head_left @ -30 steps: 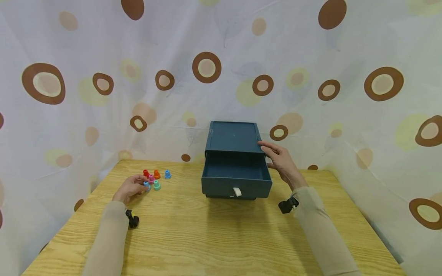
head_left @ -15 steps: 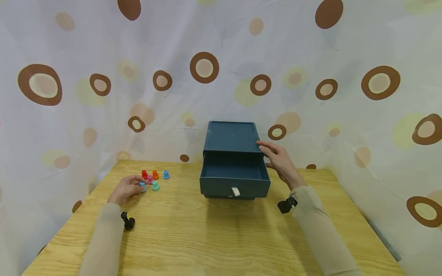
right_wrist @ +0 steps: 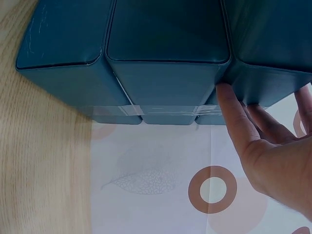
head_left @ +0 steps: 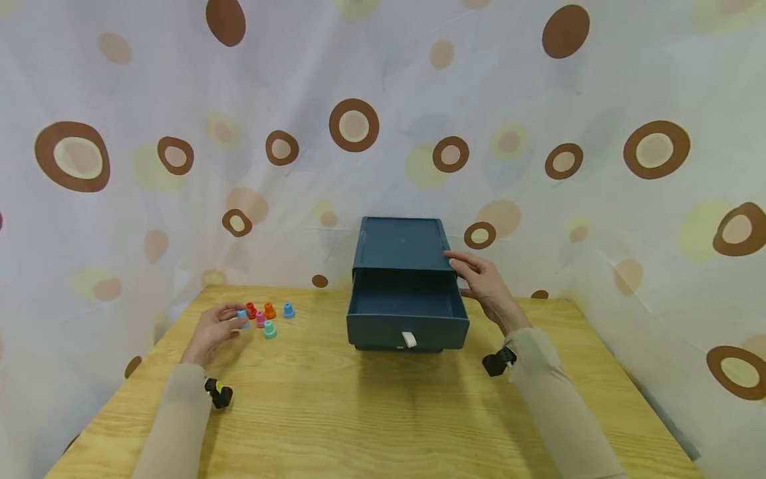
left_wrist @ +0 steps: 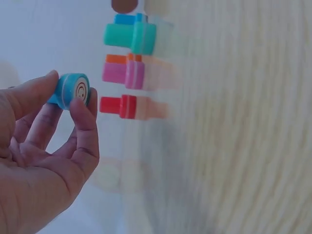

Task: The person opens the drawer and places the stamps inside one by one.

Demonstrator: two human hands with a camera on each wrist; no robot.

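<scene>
Blue, the stamp (left_wrist: 70,90) pinched in the left grip (head_left: 212,328) hovers above the worktop (head_left: 311,406) beside other stamps (head_left: 260,319), while the right grip (head_left: 486,285), unclenched, rests against the dark drawer cabinet (head_left: 402,243).

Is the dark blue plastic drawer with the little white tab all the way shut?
No, the drawer sticks out from the front of its dark blue box-shaped cabinet, so you can see inside it.

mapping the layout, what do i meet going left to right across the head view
Left hand holding a blue stamp, red stamp, pink stamp, loose blue stamp, open drawer, right hand.
</scene>
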